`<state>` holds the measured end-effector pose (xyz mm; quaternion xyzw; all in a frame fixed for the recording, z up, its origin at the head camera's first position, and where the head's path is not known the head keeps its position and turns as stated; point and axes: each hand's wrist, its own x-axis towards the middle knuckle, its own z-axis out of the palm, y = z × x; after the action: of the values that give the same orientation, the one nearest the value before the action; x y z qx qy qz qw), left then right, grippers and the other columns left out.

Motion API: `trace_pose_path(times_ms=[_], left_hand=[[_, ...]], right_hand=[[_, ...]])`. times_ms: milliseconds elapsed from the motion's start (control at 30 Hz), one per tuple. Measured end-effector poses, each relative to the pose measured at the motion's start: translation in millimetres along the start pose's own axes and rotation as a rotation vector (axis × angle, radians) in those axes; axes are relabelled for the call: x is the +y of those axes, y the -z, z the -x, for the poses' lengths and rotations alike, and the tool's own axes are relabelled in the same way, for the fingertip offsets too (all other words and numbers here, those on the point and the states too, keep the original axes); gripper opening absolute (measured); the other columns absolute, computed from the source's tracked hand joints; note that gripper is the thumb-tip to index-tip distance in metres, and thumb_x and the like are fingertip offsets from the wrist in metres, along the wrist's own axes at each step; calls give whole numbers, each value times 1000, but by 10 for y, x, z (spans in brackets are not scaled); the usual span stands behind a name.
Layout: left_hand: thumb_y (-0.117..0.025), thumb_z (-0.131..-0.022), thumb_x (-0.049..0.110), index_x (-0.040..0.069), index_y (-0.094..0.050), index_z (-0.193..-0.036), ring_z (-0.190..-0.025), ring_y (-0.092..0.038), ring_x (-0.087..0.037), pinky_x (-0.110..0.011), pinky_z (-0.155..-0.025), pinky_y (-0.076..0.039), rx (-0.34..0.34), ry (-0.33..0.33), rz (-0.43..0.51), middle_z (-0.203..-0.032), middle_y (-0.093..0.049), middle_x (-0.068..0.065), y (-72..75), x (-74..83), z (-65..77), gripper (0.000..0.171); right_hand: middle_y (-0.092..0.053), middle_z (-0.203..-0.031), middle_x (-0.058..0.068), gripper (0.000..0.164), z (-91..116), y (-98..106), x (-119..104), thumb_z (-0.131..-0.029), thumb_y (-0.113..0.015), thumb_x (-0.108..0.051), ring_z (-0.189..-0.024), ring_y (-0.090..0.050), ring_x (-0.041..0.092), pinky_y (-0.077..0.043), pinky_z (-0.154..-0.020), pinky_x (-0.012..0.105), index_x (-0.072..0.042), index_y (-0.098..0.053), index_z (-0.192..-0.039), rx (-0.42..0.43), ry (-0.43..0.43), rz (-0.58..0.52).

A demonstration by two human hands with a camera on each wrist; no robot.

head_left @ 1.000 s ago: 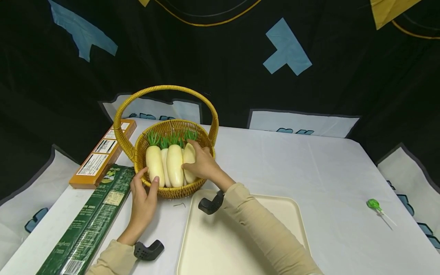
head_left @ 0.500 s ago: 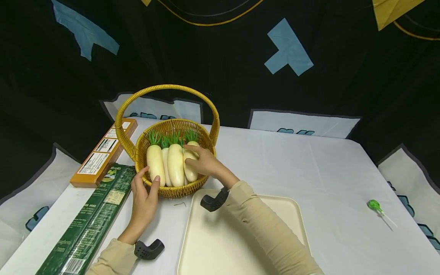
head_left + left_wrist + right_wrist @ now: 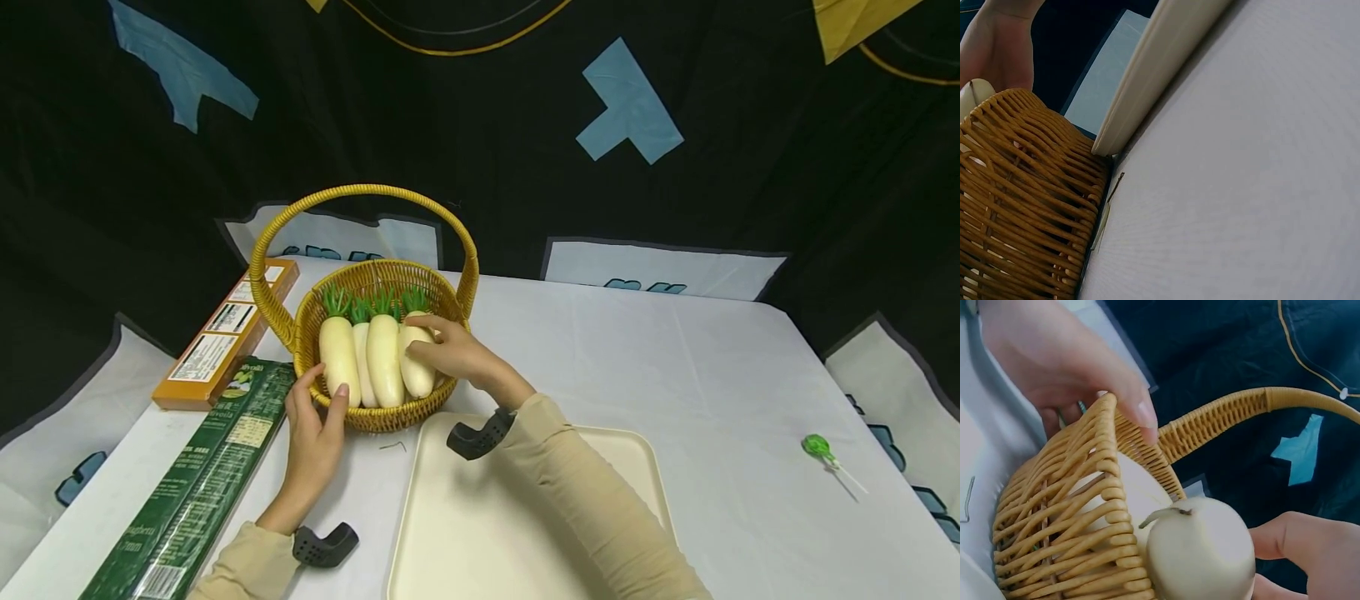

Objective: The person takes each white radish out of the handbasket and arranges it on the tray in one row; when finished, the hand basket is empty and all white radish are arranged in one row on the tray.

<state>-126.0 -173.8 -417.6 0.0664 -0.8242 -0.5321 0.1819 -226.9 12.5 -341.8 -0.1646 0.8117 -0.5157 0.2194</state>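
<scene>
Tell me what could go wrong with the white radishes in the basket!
The right-end radish might slip, because it looks smooth and the right hand has its fingers and thumb only around part of it. The neighbouring radish lies close beside it, so it could roll if that one gets pulled. And the basket might tip or slide if the left hand let go of its rim.

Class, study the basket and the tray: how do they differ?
The basket is woven and golden; the tray is smooth and cream.
The basket has a tall handle; the tray shows none.
The basket is deep, with radishes inside; the tray is shallow.
Both rest on the table.
</scene>
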Motion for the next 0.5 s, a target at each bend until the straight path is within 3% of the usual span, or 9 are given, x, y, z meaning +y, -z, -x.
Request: trace_pose_path(times_ms=[133,233,500], left_hand=[[-45,-94,28,12,-26,-138,-132,-17,-36,-55,-104,-16,1,-3,9,-142,-15,-21,8,-8,0,50],[-45,-94,29,13,-25,-138,-132,-17,-35,-55,-104,-16,-6,-7,12,-142,-15,-21,7,-15,-6,50],[-45,-94,28,12,-26,-137,-131,-19,-34,-53,-103,-18,-1,-8,3,-141,-16,-21,9,-31,-11,50]], right_hand=[[-58,-101,12,47,12,17,22,-88,-54,-22,-67,-53,14,-46,-58,27,-25,-43,-134,-16,-7,-135],[-52,-89,6,47,32,37,56,-88,-54,-20,-62,-46,11,-43,-58,26,-26,-43,-133,10,10,-212],[-45,-110,10,46,242,76,169,-88,-53,-15,-93,-48,15,-45,-78,28,-27,-40,-131,-6,89,-363]])
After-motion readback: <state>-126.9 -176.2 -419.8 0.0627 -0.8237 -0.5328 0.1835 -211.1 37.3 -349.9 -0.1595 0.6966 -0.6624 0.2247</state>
